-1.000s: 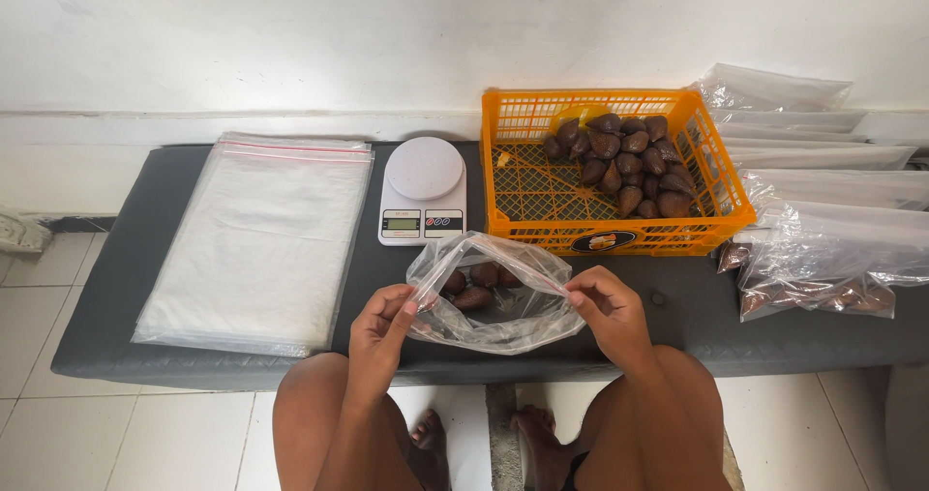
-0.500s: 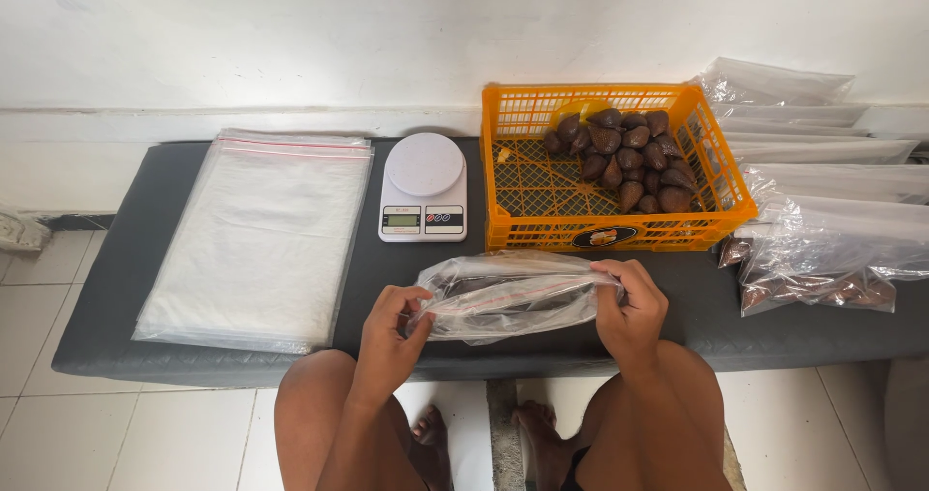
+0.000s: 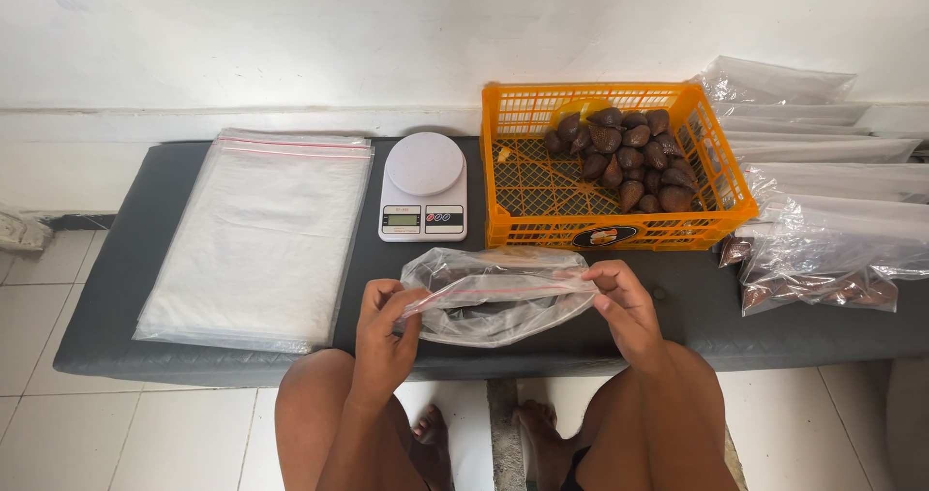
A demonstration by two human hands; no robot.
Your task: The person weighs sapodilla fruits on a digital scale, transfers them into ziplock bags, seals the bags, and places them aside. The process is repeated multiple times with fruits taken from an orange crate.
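Low in the frame's centre, left hand (image 3: 384,328) and right hand (image 3: 624,304) pinch the zip bag (image 3: 495,296) by its mouth edge; the film looks thin, limp, slippery.

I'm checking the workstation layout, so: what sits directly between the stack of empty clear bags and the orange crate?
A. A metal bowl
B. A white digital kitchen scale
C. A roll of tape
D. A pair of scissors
B: a white digital kitchen scale with a round platform stands on the dark bench between the stack of empty clear bags and the orange crate.
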